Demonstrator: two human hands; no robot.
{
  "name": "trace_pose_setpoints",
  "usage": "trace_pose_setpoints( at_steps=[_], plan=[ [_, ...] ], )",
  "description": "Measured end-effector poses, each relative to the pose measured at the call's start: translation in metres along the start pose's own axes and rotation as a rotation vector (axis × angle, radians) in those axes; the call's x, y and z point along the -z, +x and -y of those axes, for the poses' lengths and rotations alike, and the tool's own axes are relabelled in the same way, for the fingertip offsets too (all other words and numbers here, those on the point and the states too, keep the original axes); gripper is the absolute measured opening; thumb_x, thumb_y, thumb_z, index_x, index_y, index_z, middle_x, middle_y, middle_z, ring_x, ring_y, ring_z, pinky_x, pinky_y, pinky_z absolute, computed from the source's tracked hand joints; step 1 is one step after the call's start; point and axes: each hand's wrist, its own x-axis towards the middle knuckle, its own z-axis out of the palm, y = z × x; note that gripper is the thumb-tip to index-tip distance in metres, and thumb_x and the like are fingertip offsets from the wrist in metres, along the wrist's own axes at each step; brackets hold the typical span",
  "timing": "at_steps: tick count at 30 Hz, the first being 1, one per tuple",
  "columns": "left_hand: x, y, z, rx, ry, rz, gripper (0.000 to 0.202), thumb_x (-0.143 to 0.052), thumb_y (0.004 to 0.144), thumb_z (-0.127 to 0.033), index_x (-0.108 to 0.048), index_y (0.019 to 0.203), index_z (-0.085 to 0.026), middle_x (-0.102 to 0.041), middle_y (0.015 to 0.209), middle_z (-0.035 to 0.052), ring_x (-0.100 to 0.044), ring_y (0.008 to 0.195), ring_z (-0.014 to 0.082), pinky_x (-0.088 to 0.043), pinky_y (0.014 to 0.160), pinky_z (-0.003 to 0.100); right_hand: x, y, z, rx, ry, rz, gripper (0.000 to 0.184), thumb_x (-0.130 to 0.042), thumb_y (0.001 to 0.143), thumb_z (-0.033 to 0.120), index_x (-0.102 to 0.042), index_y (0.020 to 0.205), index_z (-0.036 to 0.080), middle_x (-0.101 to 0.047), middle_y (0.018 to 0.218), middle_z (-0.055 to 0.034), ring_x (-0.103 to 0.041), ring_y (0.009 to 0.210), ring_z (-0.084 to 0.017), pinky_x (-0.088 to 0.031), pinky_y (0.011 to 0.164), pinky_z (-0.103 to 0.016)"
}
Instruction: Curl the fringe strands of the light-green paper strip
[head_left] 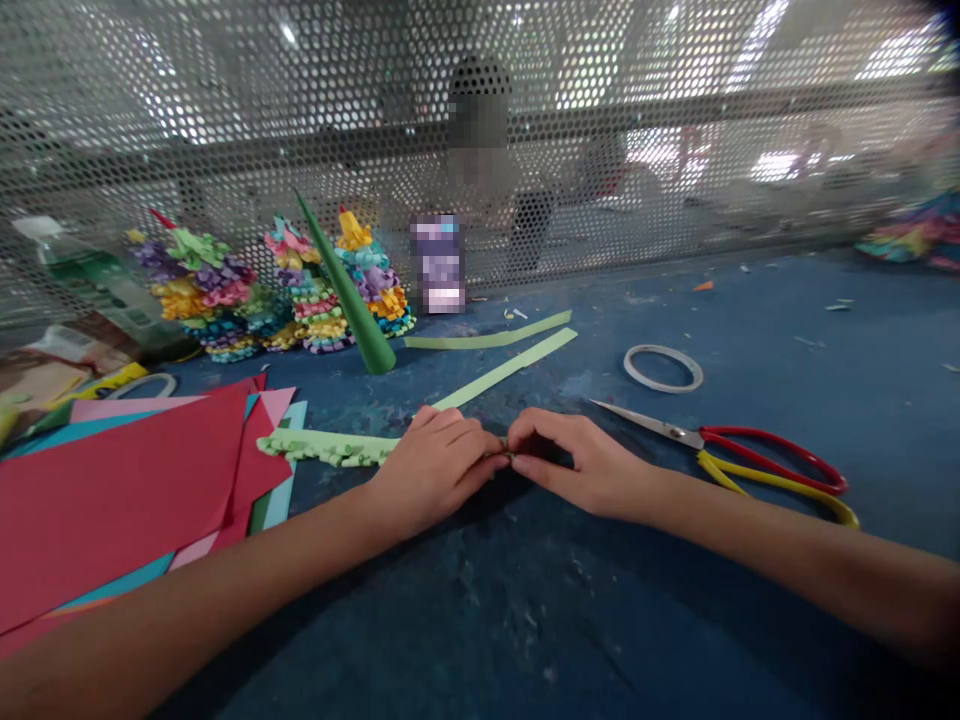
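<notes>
My left hand [435, 470] and my right hand [577, 462] meet at the fingertips on the blue work surface [480, 620]. Both pinch a light green paper strip [510, 370]. Its plain length runs up and to the right from my left hand. A tightly crimped, curled section [322, 448] of green paper extends left from under that hand. The pinched end is mostly hidden by my fingers. Red-and-yellow-handled scissors [720, 455] lie open to the right of my right hand, not touching it.
A tape roll [664, 368] and a loose green strip [487, 335] lie nearby. Stacked red and teal paper sheets [112, 480] cover the left. Behind stand a green paper cone [352, 300] and colourful curled-paper trees [202, 285]. A person [478, 130] sits beyond perforated metal mesh [225, 120].
</notes>
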Motion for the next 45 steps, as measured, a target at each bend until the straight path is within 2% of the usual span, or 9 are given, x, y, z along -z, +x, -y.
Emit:
trace_pose_setpoints(
  at_steps=[6, 9, 15, 22, 29, 34, 39, 45],
  plan=[
    [-0.0008, 0.0018, 0.0034, 0.060, -0.139, -0.010, 0.022, -0.043, 0.093, -0.035, -0.057, 0.086, -0.019, -0.060, 0.077, -0.0014, -0.049, 0.072, 0.0148, -0.030, 0.065, 0.029, -0.0050, -0.0020, -0.0016, 0.187, -0.360, -0.078, 0.009, -0.044, 0.089, 0.019, -0.051, 0.096, 0.018, -0.059, 0.086, -0.0046, -0.053, 0.079, -0.016, -0.037, 0.073, -0.031],
    [-0.0011, 0.0028, 0.0041, 0.052, -0.179, -0.009, 0.019, -0.044, 0.092, -0.033, -0.056, 0.085, -0.019, -0.060, 0.076, -0.0015, -0.049, 0.070, 0.0145, -0.031, 0.064, 0.029, -0.0060, -0.0016, -0.0021, 0.231, -0.442, -0.087, 0.014, -0.040, 0.092, 0.019, -0.052, 0.096, 0.017, -0.061, 0.088, -0.0058, -0.055, 0.080, -0.017, -0.035, 0.073, -0.032],
    [-0.0014, 0.0036, 0.0040, 0.080, -0.189, -0.020, 0.019, -0.045, 0.092, -0.034, -0.055, 0.085, -0.020, -0.058, 0.073, -0.0013, -0.049, 0.070, 0.0151, -0.032, 0.064, 0.029, -0.0060, -0.0013, -0.0024, 0.171, -0.417, -0.116, 0.014, -0.042, 0.091, 0.022, -0.055, 0.093, 0.018, -0.063, 0.082, -0.0036, -0.055, 0.075, -0.016, -0.035, 0.071, -0.030],
    [-0.0007, 0.0019, 0.0024, 0.061, -0.183, -0.009, 0.020, -0.042, 0.093, -0.034, -0.053, 0.088, -0.019, -0.058, 0.077, 0.0003, -0.048, 0.072, 0.0156, -0.033, 0.066, 0.030, -0.0080, -0.0016, -0.0011, 0.151, -0.370, -0.154, 0.008, -0.048, 0.083, 0.019, -0.055, 0.088, 0.018, -0.058, 0.068, -0.0002, -0.052, 0.067, -0.015, -0.037, 0.067, -0.028],
    [0.0055, 0.0016, 0.0007, 0.026, -0.252, 0.013, 0.017, -0.036, 0.093, -0.023, -0.051, 0.085, -0.018, -0.056, 0.077, 0.0009, -0.048, 0.071, 0.0150, -0.033, 0.067, 0.030, -0.0086, -0.0016, -0.0010, 0.282, -0.532, -0.165, 0.009, -0.046, 0.090, 0.020, -0.055, 0.091, 0.017, -0.062, 0.078, -0.0019, -0.054, 0.070, -0.014, -0.034, 0.069, -0.028],
    [0.0064, 0.0020, -0.0008, 0.008, -0.263, 0.032, 0.019, -0.034, 0.092, -0.023, -0.048, 0.080, -0.018, -0.053, 0.074, 0.0016, -0.046, 0.071, 0.0159, -0.034, 0.066, 0.030, -0.0088, -0.0018, 0.0007, 0.339, -0.633, -0.144, 0.016, -0.042, 0.093, 0.021, -0.056, 0.087, 0.016, -0.063, 0.077, -0.0023, -0.056, 0.071, -0.015, -0.034, 0.071, -0.029],
    [0.0049, 0.0015, -0.0021, 0.022, -0.218, 0.009, 0.017, -0.036, 0.093, -0.027, -0.050, 0.092, -0.017, -0.054, 0.082, 0.0024, -0.047, 0.076, 0.0162, -0.034, 0.071, 0.031, -0.0088, -0.0004, -0.0004, 0.253, -0.508, -0.203, 0.011, -0.047, 0.089, 0.021, -0.056, 0.087, 0.016, -0.063, 0.073, -0.0006, -0.058, 0.068, -0.013, -0.033, 0.070, -0.028],
    [0.0023, 0.0007, -0.0008, 0.006, -0.180, 0.002, 0.012, -0.039, 0.091, -0.023, -0.050, 0.093, -0.018, -0.054, 0.081, 0.0016, -0.047, 0.075, 0.0161, -0.034, 0.069, 0.031, -0.0082, 0.0003, 0.0003, 0.180, -0.422, -0.209, 0.004, -0.051, 0.082, 0.019, -0.054, 0.084, 0.017, -0.058, 0.064, 0.0022, -0.053, 0.061, -0.012, -0.034, 0.068, -0.027]
  ],
)
